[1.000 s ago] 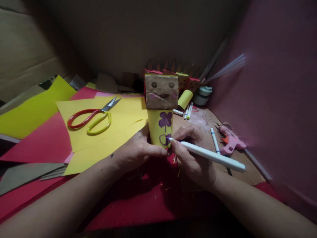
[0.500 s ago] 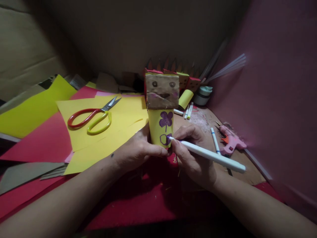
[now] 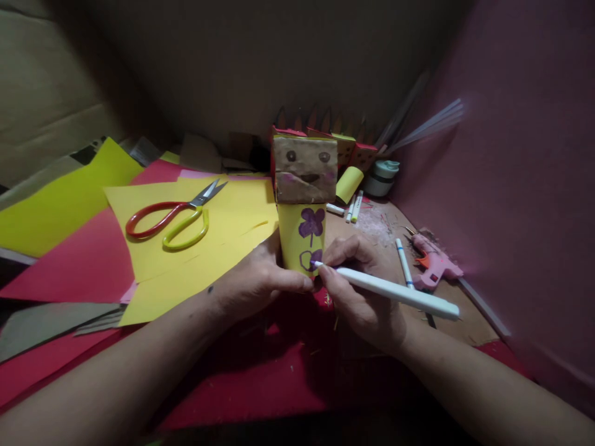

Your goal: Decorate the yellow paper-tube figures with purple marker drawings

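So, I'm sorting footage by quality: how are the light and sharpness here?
Head view: dim overall, the bottom edge nearly black; head view: shadow darkens the red surface between the forearms, while the pale marker in the right hand stands out; head view: small glints on the scissors, fairly crisp; head view: translucent sticks look soft.

The yellow cup [image 3: 289, 238] hides most fingers of the left hand [image 3: 255, 277]. The cardboard head [image 3: 305, 187] covers part of the row of boxes [image 3: 365, 155] behind. Lettering on the green-tipped marker [image 3: 357, 207] is too small to read. The lower corners cut off both forearms [image 3: 144, 356]; the left edge crops the bright yellow sheet [image 3: 74, 192].
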Available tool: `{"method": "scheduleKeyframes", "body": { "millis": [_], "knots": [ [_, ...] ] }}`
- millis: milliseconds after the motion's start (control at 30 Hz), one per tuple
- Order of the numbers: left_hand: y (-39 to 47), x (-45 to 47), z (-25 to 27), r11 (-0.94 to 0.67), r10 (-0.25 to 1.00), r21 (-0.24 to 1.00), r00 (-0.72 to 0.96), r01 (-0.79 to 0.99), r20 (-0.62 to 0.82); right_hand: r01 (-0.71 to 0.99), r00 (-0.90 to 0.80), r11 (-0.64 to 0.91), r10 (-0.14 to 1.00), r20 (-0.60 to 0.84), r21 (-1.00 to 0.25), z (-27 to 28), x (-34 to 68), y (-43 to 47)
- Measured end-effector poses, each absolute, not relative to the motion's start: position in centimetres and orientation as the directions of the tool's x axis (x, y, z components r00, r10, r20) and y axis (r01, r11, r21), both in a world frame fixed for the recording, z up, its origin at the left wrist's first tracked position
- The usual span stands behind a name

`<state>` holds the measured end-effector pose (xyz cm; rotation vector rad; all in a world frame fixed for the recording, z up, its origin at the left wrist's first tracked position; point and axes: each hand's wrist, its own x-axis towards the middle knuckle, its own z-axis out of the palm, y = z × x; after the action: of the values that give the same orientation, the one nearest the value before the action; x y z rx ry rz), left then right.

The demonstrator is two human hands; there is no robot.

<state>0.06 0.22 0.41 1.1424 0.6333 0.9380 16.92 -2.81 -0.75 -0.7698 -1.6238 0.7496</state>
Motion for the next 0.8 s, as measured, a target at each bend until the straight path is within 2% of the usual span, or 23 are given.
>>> {"method": "scheduleKeyframes", "body": {
  "millis": [333,800],
  "knots": [
    [0.03,0.08,0.96,0.136,0.88,0.955,0.475,-0.264,0.005,0.112,-0.177,0.596,0.799,0.574,-0.795,-0.84,17.08,-2.68],
    [0.13,0.1,0.71,0.104,0.879,0.96,0.475,-0.26,0.033,0.104,-0.199,0.602,0.793,0.576,-0.792,-0.92,17.1,-2.63]
  ]
}}
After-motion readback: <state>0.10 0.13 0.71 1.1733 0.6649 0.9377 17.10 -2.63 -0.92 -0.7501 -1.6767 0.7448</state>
